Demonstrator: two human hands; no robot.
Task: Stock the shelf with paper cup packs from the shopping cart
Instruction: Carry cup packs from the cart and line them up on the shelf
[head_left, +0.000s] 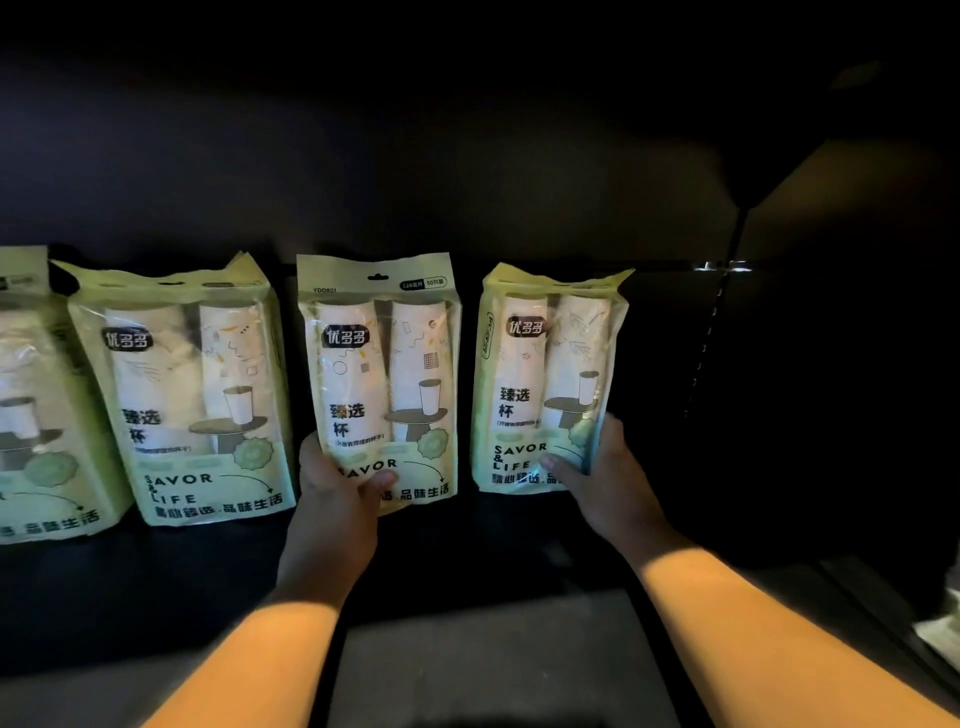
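Placement step: the left hand (337, 483) grips one paper cup pack (382, 374), the right hand (597, 467) grips another pack (550, 379), both upright on the shelf (156, 571); next, release and square them

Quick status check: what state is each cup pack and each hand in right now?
Far-left cup pack: standing on shelf, cut off by frame edge.
Second cup pack: standing on shelf, untouched.
Third cup pack: upright, lower left corner gripped by left hand.
Rightmost cup pack: upright, lower right corner gripped by right hand.
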